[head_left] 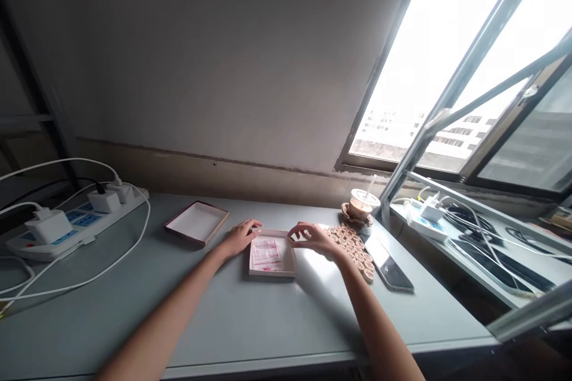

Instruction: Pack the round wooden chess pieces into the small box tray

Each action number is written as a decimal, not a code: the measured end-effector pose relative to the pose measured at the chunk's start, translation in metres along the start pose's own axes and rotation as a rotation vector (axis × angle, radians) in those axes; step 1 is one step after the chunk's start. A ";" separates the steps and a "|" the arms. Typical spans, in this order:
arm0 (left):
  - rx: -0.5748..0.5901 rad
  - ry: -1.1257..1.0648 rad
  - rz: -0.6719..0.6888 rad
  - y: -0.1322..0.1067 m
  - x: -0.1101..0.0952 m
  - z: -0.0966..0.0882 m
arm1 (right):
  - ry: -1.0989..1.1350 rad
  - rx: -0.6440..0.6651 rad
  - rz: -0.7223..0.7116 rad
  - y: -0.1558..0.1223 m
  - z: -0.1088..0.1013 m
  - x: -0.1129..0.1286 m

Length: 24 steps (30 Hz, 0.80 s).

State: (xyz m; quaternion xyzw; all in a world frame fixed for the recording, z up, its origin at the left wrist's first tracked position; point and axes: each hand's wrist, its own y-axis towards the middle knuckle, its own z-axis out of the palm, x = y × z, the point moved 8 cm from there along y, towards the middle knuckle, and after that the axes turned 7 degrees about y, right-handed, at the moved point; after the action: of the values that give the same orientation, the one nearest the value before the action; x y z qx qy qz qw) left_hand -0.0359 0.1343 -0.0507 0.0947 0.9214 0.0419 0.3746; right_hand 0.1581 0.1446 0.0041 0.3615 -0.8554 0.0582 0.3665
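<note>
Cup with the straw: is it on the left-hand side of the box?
No, the cup stands to the right of the box, past the right hand.

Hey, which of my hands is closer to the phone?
Right. Your right hand is at the box, with round pieces between it and the phone; your left hand is farther, at the box's opposite side.

Long white plastic power strip [84, 219]: left end of smooth grey counter [214, 315]
Shallow white square box [272, 274]: right of maroon-edged square tray [196, 221]
Round brown discs [353, 248]: between box and flat black phone [395, 268]
</note>
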 end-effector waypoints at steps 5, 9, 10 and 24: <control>-0.006 -0.033 0.002 0.002 -0.001 0.002 | -0.262 0.042 -0.215 0.032 0.051 0.039; 0.029 -0.063 -0.017 0.000 -0.001 0.003 | -0.302 -0.016 -0.220 0.036 0.059 0.037; 0.040 -0.064 -0.021 0.000 -0.001 0.003 | -0.293 -0.016 -0.201 0.034 0.058 0.032; -0.027 0.162 -0.072 -0.003 -0.012 0.009 | -0.470 0.053 -0.055 0.023 0.056 0.008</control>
State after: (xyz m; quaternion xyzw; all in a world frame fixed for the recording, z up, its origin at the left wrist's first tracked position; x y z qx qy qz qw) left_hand -0.0215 0.1293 -0.0496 0.0531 0.9508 0.0482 0.3014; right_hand 0.1064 0.1365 -0.0274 0.3980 -0.9051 -0.0151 0.1489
